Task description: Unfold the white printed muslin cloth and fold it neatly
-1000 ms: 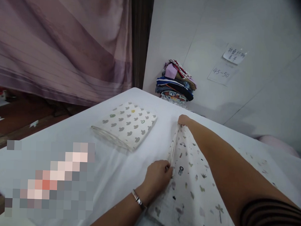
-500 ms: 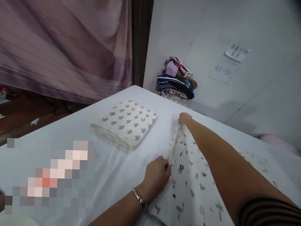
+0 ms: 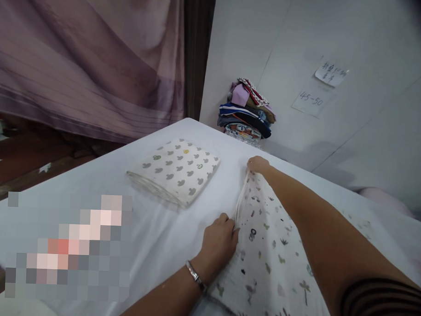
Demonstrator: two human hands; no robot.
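A white cloth printed with small animals and plants lies spread on the white table. My left hand pinches the cloth's left edge near me; a metal bracelet sits on that wrist. My right hand reaches far forward and grips the far corner of the same edge, so the edge runs taut between both hands. My right forearm lies across the cloth.
A folded white cloth with grey and green shapes lies left of my hands. A stack of folded coloured clothes stands at the far table corner by the wall. Two paper notes hang on the wall. A mauve curtain hangs at left.
Both hands have shifted slightly left and away with the cloth's edge still held; the edge now shows a small fold between them.
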